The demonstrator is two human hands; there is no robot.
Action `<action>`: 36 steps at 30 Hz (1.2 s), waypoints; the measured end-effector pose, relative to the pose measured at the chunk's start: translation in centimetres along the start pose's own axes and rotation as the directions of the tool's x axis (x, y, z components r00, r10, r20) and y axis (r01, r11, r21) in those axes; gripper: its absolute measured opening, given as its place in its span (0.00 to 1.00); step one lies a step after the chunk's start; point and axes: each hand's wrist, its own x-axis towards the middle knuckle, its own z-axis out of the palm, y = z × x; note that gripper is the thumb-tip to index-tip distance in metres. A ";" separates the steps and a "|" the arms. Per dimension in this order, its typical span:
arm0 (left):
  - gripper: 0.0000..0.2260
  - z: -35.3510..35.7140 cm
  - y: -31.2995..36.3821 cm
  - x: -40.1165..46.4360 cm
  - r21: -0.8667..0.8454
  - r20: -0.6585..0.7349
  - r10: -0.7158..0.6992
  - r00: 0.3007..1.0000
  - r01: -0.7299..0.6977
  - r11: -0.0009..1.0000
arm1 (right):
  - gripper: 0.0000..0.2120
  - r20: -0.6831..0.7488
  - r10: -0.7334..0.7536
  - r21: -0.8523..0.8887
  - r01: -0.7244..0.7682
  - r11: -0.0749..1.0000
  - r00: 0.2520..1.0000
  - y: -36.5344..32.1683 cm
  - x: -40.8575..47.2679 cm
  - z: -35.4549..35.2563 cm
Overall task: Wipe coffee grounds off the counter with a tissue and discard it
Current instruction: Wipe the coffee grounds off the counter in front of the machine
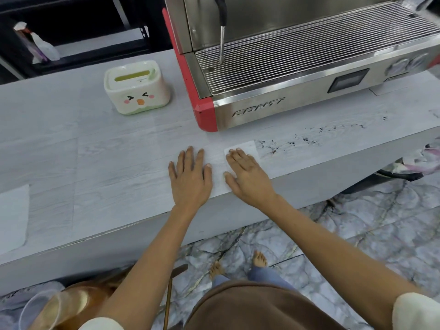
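Observation:
A white tissue (248, 148) lies flat on the pale grey counter (107, 158), near its front edge. My right hand (247, 173) rests palm down on it, fingers spread, covering most of it. My left hand (190, 175) lies flat on the bare counter just to the left, holding nothing. Dark coffee grounds (307, 140) are scattered and smeared on the counter right of the tissue, in front of the espresso machine (297, 67).
A white tissue box with a cartoon face (137, 88) stands at the back left of the machine. Another white sheet (13, 217) lies at the counter's far left. A bin with a bag (414, 163) sits below the counter at right. A spray bottle (40, 44) stands behind.

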 end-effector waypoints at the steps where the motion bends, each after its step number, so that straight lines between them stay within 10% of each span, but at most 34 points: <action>1: 0.27 0.0 0.1 0.0 0.005 -0.003 -0.001 1.000 0.001 1.000 | 0.25 0.013 0.007 -0.003 -0.007 1.000 1.000 -0.2 0.1 0.1; 26: 0.27 2.2 8.0 1.5 0.051 0.008 -0.048 0.999 0.047 0.998 | 0.25 0.027 0.123 -0.068 -0.121 0.990 0.992 12.9 -0.4 -5.4; 36: 0.27 2.9 9.6 2.3 0.029 0.029 0.009 1.000 -0.010 1.000 | 0.18 -0.052 0.221 0.155 -0.211 0.965 0.974 13.3 0.2 -6.6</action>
